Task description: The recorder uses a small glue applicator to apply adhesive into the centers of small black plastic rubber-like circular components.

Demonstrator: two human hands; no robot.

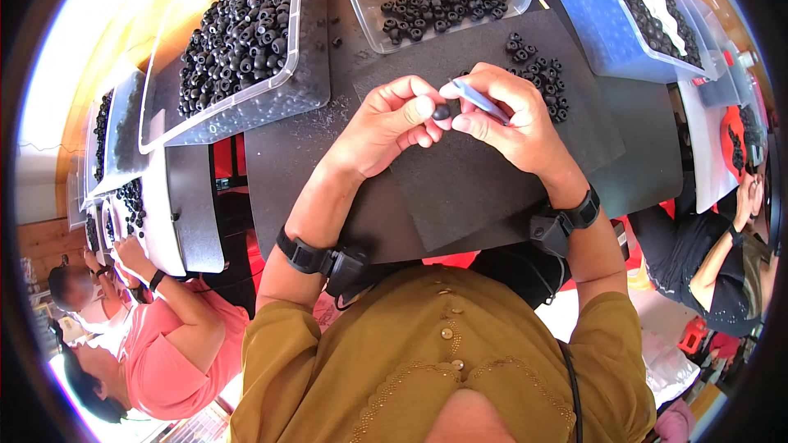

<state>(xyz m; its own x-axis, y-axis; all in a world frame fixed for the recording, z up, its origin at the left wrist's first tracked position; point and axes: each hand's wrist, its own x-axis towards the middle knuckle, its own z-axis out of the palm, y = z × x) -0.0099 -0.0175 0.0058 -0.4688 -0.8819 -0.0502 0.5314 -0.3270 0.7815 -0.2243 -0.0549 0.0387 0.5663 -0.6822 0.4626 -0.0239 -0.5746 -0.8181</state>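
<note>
Above the dark mat point(443, 189), my left hand point(392, 121) pinches a small round black part point(442, 111) between thumb and fingertips. It looks like the hollow black pieces in the bins. My right hand point(510, 115) is closed around a slim light-blue tool point(483, 102), whose tip lies near my left fingers. The kind of tool is too small to tell. Both hands almost meet at the part. Just beyond my right hand, a loose group of black parts point(552, 86) lies on the mat.
Far left stands a clear bin point(222, 127) heaped with black parts. A second clear bin point(361, 0) holds a thinner layer at the far middle. On the far right is a bluish bin point(587, 25) of black parts. People work at tables on both sides.
</note>
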